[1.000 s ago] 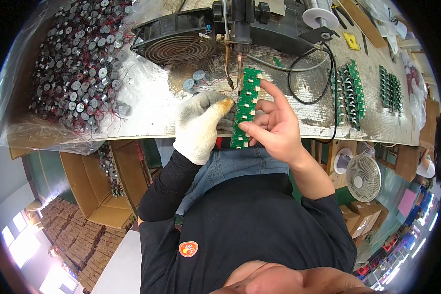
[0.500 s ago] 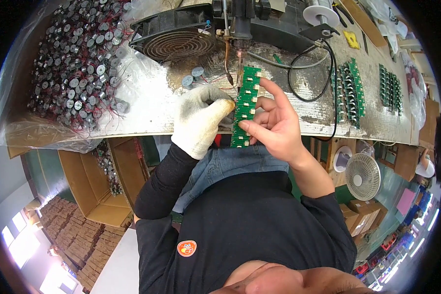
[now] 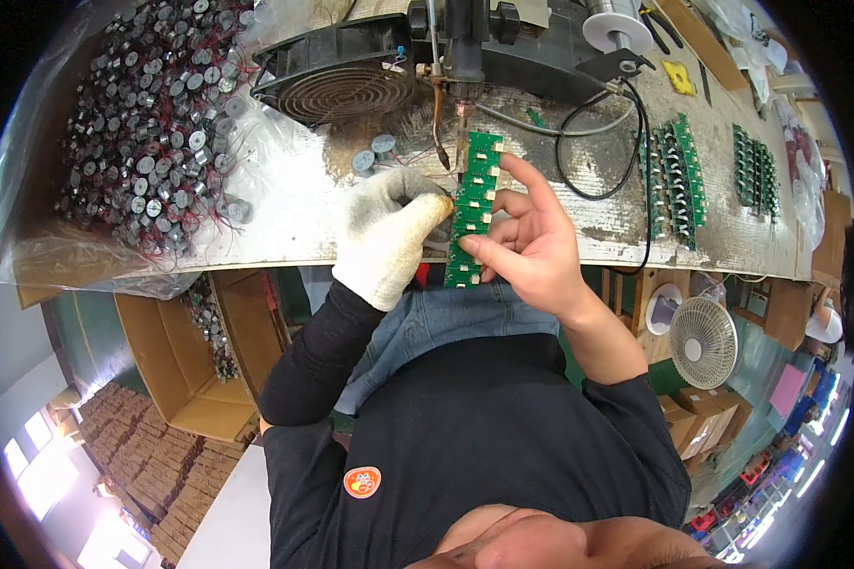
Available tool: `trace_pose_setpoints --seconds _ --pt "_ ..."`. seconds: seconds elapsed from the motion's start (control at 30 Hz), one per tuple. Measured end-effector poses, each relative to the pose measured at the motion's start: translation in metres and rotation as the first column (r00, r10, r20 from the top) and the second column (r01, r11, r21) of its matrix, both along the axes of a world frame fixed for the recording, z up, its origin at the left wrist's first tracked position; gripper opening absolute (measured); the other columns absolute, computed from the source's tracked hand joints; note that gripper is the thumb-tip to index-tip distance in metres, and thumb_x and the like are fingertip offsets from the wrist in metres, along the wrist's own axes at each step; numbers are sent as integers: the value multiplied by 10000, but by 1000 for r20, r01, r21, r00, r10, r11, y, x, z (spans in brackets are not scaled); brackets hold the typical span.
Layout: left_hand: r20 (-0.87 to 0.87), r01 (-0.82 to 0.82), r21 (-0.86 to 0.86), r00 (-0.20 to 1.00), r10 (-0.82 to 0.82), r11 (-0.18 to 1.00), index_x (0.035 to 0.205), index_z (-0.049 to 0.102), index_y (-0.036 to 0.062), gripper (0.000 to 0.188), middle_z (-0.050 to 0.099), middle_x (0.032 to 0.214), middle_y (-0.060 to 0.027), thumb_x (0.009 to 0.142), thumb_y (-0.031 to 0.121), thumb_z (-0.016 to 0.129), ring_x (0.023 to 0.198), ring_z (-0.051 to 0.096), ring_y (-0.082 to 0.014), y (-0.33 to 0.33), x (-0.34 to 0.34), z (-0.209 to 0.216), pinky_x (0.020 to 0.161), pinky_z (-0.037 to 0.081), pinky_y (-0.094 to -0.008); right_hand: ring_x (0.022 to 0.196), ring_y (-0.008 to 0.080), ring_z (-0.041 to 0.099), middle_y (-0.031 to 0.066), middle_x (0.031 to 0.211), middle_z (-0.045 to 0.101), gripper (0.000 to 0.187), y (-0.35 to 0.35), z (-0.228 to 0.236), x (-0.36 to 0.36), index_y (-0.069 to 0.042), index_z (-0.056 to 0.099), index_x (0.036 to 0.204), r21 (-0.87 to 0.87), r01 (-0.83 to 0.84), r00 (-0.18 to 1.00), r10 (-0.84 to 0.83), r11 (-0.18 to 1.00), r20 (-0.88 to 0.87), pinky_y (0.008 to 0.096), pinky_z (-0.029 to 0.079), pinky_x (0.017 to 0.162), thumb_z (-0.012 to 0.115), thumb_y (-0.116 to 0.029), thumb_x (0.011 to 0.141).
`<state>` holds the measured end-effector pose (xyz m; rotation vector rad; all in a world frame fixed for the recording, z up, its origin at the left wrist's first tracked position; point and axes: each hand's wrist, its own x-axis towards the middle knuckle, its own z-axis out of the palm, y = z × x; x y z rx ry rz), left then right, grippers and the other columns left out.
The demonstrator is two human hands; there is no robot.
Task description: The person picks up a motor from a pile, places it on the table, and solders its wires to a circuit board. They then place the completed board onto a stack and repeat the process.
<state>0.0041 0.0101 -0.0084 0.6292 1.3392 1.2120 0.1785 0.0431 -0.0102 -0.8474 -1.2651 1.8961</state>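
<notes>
My bare right hand [image 3: 539, 248] holds a long green circuit board strip [image 3: 474, 204], thumb on its face and fingers behind its right edge. Small white connectors sit along the strip. My left hand [image 3: 384, 232], in a white glove, is closed in a pinch against the strip's left edge; whatever lies between its fingertips is hidden. Just beyond the hands, an upright soldering iron [image 3: 463, 114] points down at the strip's upper left edge. Beside it hangs a thin bent solder feed tube [image 3: 439, 128]. Two small round grey motors [image 3: 382, 143] with thin wires lie past the glove.
A heap of small wired motors [image 3: 152, 142] covers the left of the bench on plastic film. A black fan [image 3: 346, 90] stands behind. Rightward are a looped black cable [image 3: 562, 156], a solder spool [image 3: 620, 33], rows of finished-looking boards [image 3: 676, 185] and a yellow sponge [image 3: 678, 78].
The circuit board strip has shifted very slightly to the left with my right hand. My left hand keeps its pinch at almost the same place.
</notes>
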Motion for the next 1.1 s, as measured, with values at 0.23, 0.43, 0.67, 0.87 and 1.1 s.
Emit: trace_pose_setpoints --seconds 0.23,0.43,0.67,0.87,1.1 --pt "-202 85 37 976 -76 996 820 657 -31 118 637 706 -62 798 83 635 664 578 -98 0 -6 6 605 461 -259 666 108 616 140 1006 592 781 -2 -1 -3 -27 204 1437 11 14 998 -15 1000 55 214 501 515 647 81 802" --pt "-628 174 340 774 85 924 1070 568 -13 388 584 989 -135 734 101 724 844 635 -218 -23 -31 -12 759 516 -319 605 109 601 143 1010 592 769 2 -5 0 -24 253 1428 28 80 990 -82 996 114 214 483 478 674 62 791" --pt "-911 -131 382 112 396 915 1039 623 14 326 646 983 -113 742 102 722 768 641 -201 -14 -110 6 701 516 -298 627 96 599 158 1043 596 692 6 -6 0 20 256 1411 42 96 992 -99 995 82 187 473 462 618 79 824" --pt "-972 -178 -100 -194 -135 979 1005 656 117 281 615 961 -139 739 195 700 858 636 -314 7 -150 23 721 520 -407 637 95 601 169 1074 592 678 6 -5 -2 36 254 1405 57 72 994 -77 996 83 190 476 461 614 72 831" --pt "-935 -176 -171 -280 -216 969 853 691 109 129 619 971 -137 788 190 614 841 641 -312 19 -165 11 713 522 -411 642 98 602 174 1088 587 683 6 -6 -3 28 246 1407 66 71 994 -77 995 84 191 476 463 615 67 833"
